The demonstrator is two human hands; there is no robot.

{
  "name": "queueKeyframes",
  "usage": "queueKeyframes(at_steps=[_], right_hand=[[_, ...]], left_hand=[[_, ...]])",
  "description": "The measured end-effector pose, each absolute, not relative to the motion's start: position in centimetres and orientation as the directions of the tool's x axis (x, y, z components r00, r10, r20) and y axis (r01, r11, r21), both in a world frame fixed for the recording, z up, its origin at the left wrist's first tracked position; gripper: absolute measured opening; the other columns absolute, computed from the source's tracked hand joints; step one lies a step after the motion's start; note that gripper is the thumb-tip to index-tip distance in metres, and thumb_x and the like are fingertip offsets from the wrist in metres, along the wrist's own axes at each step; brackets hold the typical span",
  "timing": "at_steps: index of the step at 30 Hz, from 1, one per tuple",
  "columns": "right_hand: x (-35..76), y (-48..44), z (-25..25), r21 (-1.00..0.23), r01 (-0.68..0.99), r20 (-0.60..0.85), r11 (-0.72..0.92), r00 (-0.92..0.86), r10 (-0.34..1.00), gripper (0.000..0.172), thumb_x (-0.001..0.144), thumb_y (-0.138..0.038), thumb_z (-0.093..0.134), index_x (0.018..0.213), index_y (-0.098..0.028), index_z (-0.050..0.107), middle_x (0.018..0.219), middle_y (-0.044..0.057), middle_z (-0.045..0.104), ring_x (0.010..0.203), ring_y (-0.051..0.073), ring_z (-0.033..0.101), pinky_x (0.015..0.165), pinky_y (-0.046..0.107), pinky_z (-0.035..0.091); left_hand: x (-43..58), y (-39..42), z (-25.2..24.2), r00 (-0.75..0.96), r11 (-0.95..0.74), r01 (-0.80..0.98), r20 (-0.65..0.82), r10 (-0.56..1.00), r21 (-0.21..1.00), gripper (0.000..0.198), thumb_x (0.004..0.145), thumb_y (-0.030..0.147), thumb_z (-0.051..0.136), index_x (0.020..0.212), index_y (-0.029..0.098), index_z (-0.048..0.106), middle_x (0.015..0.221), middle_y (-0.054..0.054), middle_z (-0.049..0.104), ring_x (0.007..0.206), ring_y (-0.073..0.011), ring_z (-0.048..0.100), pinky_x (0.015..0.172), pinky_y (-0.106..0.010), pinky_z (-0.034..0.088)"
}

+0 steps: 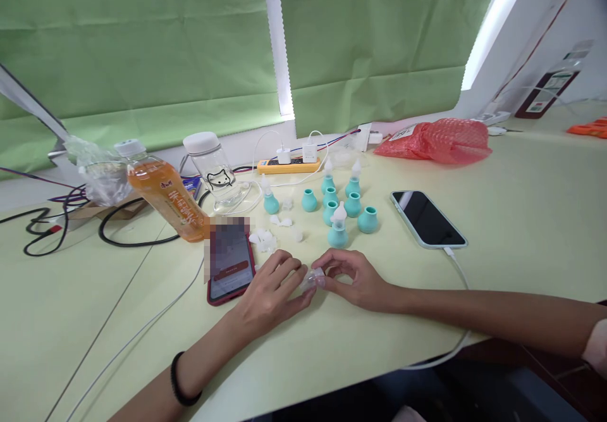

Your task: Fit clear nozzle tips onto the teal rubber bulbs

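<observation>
At the near side of the worktop (303,352), the left hand (272,286) and the right hand (353,279) met at a small clear plastic piece (313,278); each hand pinched it between thumb and fingers. A black band (179,381) encircled the left wrist. Just beyond the left hand, a phone in a red case (231,267) lay screen up, with loose white pieces (263,240) scattered to its right. Directly ahead of both hands, I counted nine teal bulbs (368,221) standing upright in a loose cluster; four carried whitish nozzles (356,169), and five had open necks. To the right of the cluster, a second phone (429,219) lay face up, connected to a white cable (459,269). Farther left, a bottle of orange drink (165,197) stood near a clear bottle with a white lid (218,175). Behind the bulbs, a yellow power strip (288,167) held two white chargers (310,152); to its right lay a red bubble-wrap bag (436,142). Green blinds (379,49) hung at the back.
</observation>
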State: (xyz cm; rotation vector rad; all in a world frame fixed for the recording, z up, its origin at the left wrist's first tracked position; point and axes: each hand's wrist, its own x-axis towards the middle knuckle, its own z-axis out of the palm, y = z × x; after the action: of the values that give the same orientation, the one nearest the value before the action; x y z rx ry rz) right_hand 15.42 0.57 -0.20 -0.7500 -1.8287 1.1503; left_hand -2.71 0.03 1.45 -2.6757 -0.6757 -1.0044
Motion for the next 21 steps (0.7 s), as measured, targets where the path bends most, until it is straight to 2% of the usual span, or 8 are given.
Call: queueKeyframes(at_steps=[4,10,14,17,21], right_hand=[[15.39,0.61,0.09,-0.856,0.063,0.408,0.513,-0.526,0.746,0.024,0.075,-0.018,0.051,0.099,-0.018,0.055,0.084,0.004,0.058,0.071,0.011,0.055,0.063,0.024,0.049],[15.36,0.29,0.28,-0.67,0.176,0.577,0.721,-0.488,0.655,0.018,0.07,-0.011,0.053,0.087,-0.016,0.059,0.095,0.008,0.053,0.089,0.016,0.052,0.077,0.031,0.045],[15.41,0.0,0.35,-0.568,0.203,0.647,0.798,-0.49,0.584,0.012,0.069,-0.008,0.052,0.075,-0.016,0.058,0.098,0.008,0.05,0.093,0.017,0.048,0.079,0.032,0.043],[15.47,0.09,0.49,-0.601,0.211,0.657,0.771,-0.42,0.626,0.011,0.067,-0.009,0.053,0.074,-0.017,0.055,0.095,0.008,0.049,0.091,0.017,0.049,0.079,0.033,0.043],[15.55,0.31,0.58,-0.682,0.214,0.606,0.699,-0.369,0.705,0.017,0.067,-0.011,0.055,0.083,-0.019,0.052,0.093,0.006,0.049,0.088,0.017,0.05,0.078,0.034,0.043]], left_hand=[[-2.45,-0.01,1.46,0.647,-0.878,0.479,0.682,0.34,-0.017,0.018,0.068,0.01,0.058,0.084,0.01,0.049,0.068,-0.006,0.056,0.065,-0.0138,0.043,0.055,-0.029,0.043],[-2.64,-0.07,0.81,0.598,-0.856,0.514,0.691,0.406,0.059,0.019,0.066,0.013,0.06,0.083,0.01,0.051,0.067,-0.006,0.055,0.066,-0.0145,0.045,0.056,-0.029,0.044],[-2.89,0.11,0.67,0.524,-0.834,0.544,0.739,0.423,0.091,0.023,0.064,0.013,0.062,0.084,0.011,0.052,0.068,-0.006,0.055,0.067,-0.0148,0.044,0.057,-0.03,0.044],[-2.86,0.2,0.84,0.487,-0.817,0.57,0.766,0.42,0.086,0.022,0.063,0.013,0.063,0.082,0.012,0.052,0.068,-0.005,0.056,0.067,-0.0151,0.044,0.056,-0.03,0.044],[-2.72,0.18,0.92,0.523,-0.811,0.585,0.747,0.41,0.036,0.016,0.065,0.015,0.062,0.077,0.013,0.052,0.063,-0.004,0.055,0.063,-0.0146,0.044,0.054,-0.03,0.043]])
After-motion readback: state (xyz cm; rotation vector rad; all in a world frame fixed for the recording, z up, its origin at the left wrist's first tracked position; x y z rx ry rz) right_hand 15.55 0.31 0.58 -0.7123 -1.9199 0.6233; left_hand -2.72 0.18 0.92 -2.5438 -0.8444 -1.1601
